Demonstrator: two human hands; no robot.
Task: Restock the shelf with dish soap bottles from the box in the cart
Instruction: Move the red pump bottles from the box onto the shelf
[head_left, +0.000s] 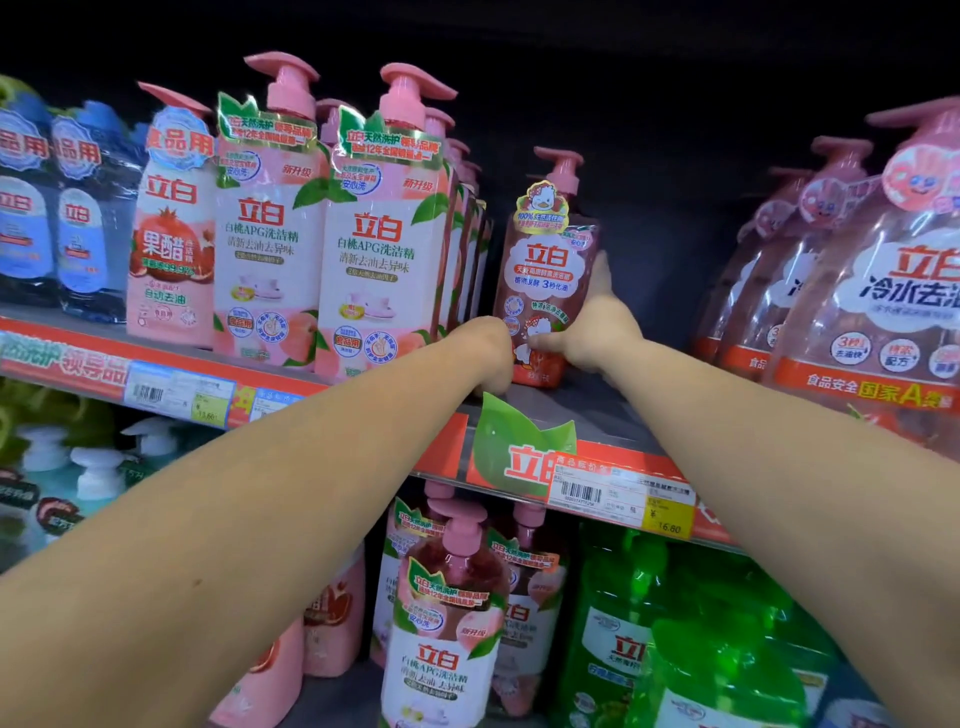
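two bare arms reach up to a store shelf (582, 410) in the head view, meeting at a single pink pump bottle (545, 280) of dish soap that stands upright in a dark gap on the upper tier. the right hand (597, 327) is wrapped around the bottle's right side and lower front, thumb across the label and fingers hidden behind it, so it has a closed hold on the bottle. the left hand (488, 353) sits at the bottle's lower left corner, knuckles toward the camera and fingers curled down onto the shelf; whether it grips the bottle or only rests against it cannot be told. the bottle's base is at the shelf surface, set back from the red price rail (623, 488), where a green leaf-shaped tag (519, 441) sticks up in front of it. just to the left stands a row of tall peach-label pump bottles (379, 228), and beyond them a pomegranate-label bottle (171, 223) and blue bottles (78, 208). to the right, apart from the held bottle, stand large clear pink jugs (872, 291). on the tier below are more pink pump bottles (447, 623) and green jugs (675, 649).
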